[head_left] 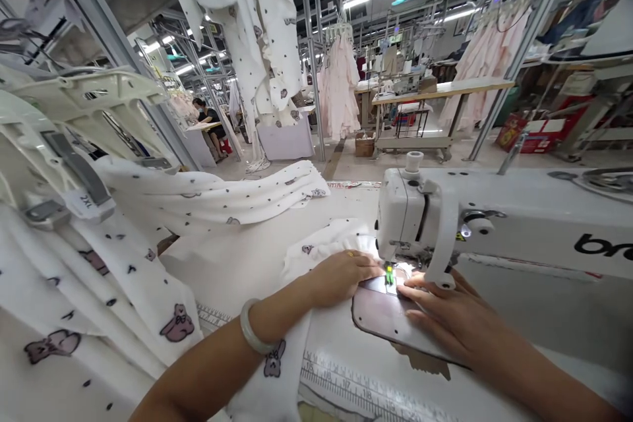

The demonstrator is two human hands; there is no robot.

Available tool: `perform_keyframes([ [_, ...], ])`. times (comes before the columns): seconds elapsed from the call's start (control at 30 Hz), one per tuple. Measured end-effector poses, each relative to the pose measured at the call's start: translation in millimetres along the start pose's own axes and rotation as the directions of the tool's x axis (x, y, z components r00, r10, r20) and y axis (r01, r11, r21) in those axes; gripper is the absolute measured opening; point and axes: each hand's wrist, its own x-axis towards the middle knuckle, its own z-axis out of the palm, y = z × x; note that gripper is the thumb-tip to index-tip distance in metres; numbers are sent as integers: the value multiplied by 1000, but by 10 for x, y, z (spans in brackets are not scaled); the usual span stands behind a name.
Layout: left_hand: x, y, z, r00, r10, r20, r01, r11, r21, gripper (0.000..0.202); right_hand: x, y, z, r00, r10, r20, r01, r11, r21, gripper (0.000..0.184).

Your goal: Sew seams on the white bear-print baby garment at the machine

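Hands at a white industrial sewing machine (494,224), lower centre of the frame: the left hand (341,275) lies flat, fingers extended and pressed down on a white fabric piece printed with small bears (321,247), fingertips just beside the needle area. The right hand (445,316) rests open, palm down, on the dark metal plate (380,316) of the machine bed, fingers pointing toward the upper left, at the presser foot. The fabric piece sits bunched just left of the needle; its long axis runs from the needle down toward the bottom edge of the frame, passing under the left wrist, which wears a pale bangle (253,330). A printed ruler strip (356,389) runs along the table edge at the bottom. More bear-print garments (123,277) are heaped at lower left, and others hang from an overhead rail (247,26) at upper centre. A seated co-worker (210,122) works far back, at centre left.
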Motion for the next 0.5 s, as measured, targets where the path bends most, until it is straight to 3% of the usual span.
perform_keyframes([
  [0.17,-36,-17,27,999,14,-38,-14,1000,-2,34,15,16,9,1000,-14,-22,14,1000,-6,39],
  [0.27,-56,-160,-4,999,41,-24,-40,999,14,35,30,23,10,999,-16,-34,16,1000,-6,40],
  [0.4,-126,-583,-211,988,-153,18,152,986,64,37,51,33,-1,999,-25,-47,24,1000,-3,41],
  [0.5,-249,-868,-448,942,-335,-8,334,938,95,45,52,33,-8,998,-32,-58,32,1000,0,38],
])
